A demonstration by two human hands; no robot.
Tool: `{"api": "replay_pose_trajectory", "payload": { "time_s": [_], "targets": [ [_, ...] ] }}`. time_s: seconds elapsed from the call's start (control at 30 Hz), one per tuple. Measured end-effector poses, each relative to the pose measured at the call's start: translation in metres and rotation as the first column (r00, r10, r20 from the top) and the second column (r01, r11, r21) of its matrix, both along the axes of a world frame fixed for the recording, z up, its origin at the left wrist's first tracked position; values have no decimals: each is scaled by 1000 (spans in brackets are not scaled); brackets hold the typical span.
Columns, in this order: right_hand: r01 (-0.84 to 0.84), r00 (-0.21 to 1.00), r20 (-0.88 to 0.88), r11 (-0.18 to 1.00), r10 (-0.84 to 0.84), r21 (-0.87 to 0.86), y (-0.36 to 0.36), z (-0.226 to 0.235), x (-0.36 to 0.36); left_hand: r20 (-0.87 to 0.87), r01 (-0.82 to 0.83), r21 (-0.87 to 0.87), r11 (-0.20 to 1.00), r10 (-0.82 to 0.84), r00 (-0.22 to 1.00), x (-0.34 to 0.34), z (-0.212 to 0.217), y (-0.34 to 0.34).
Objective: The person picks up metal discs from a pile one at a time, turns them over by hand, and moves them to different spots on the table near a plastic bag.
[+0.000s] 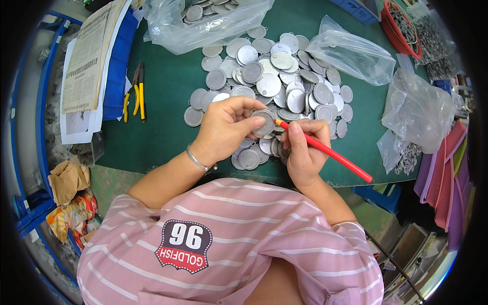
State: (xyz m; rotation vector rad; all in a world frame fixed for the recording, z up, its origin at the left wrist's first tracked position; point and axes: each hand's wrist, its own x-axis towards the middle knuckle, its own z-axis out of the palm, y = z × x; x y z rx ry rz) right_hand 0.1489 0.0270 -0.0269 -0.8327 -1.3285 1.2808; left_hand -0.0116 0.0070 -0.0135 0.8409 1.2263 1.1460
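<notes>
My left hand (229, 122) pinches a round grey metal disc (264, 122) with a raised rim between thumb and fingers. In my right hand (308, 152) is a slim red stick-like tool (339, 158), held like a pen. Its yellowish tip meets the disc's right edge, or lies just beside it; I cannot tell which. Right behind both hands spreads a heap of similar grey and silvery discs (268, 85), many with small lugs on the rim. Several more discs (248, 159) lie under and between my hands.
Yellow-handled pliers (135, 96) lie left of the heap on the green table (162, 122). Farther left is a blue bin (118, 66) with newspaper (89, 61). Clear plastic bags (352, 51) rest behind and right; a red basket (401, 30) of metal parts stands far right.
</notes>
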Motion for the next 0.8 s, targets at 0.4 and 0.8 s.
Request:
{"api": "replay_pose_trajectory", "payload": {
  "time_s": [0.4,0.8],
  "targets": [
    [33,999,-35,997,-35,-71,-1,-2,3,105,-35,-16,999,37,994,-4,0,4],
    [16,999,-52,999,-14,39,-4,-1,-1,206,-41,-47,998,50,977,-7,0,5]
  ]
}}
